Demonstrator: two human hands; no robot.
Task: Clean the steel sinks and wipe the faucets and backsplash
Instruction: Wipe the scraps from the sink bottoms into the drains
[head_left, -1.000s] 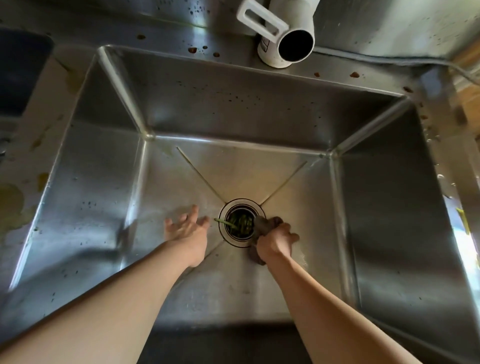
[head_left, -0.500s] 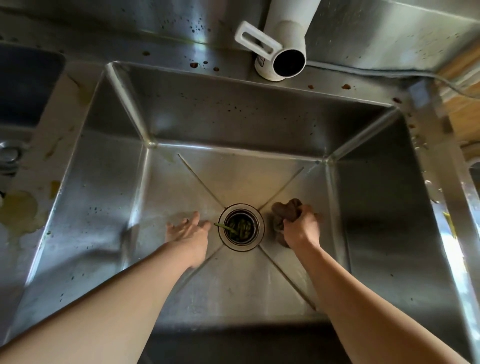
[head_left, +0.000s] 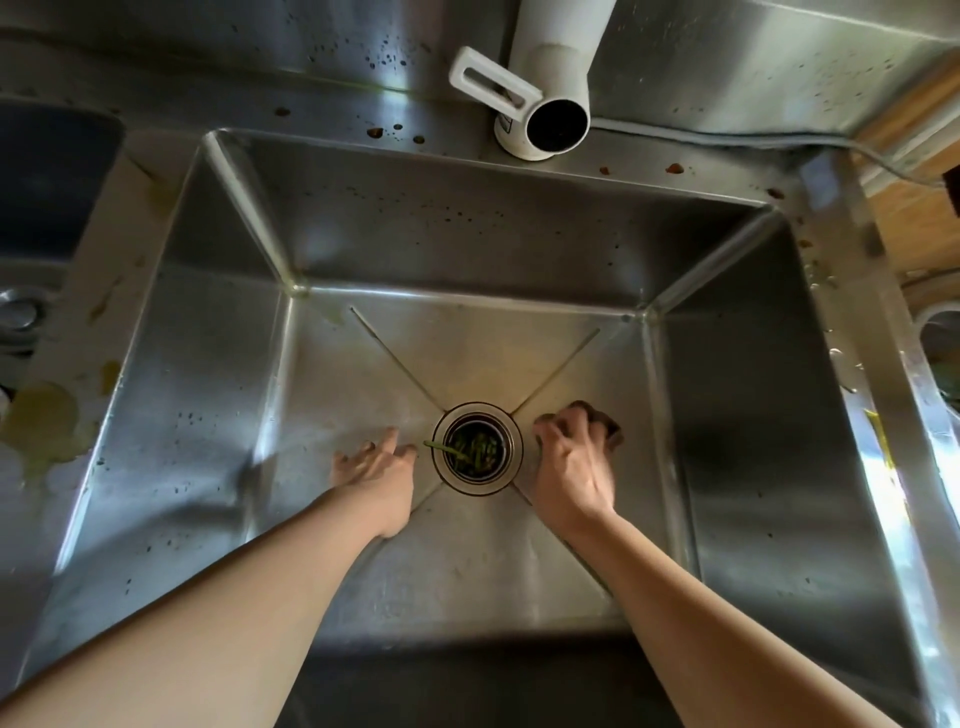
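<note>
While your right hand (head_left: 569, 465) clenches a dark scouring pad (head_left: 605, 423) just right of the drain (head_left: 477, 448), your left hand (head_left: 379, 465) rests flat, fingers straight, on the sink (head_left: 363, 582) floor. Green scraps fill the strainer; brown spots dot the back rim, faucet (head_left: 545, 78) and backsplash (head_left: 311, 41), apparently unwiped.

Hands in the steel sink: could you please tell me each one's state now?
Left hand: open, fingers on the sink floor.
Right hand: gripping a dark brown scrubbing pad.
</note>
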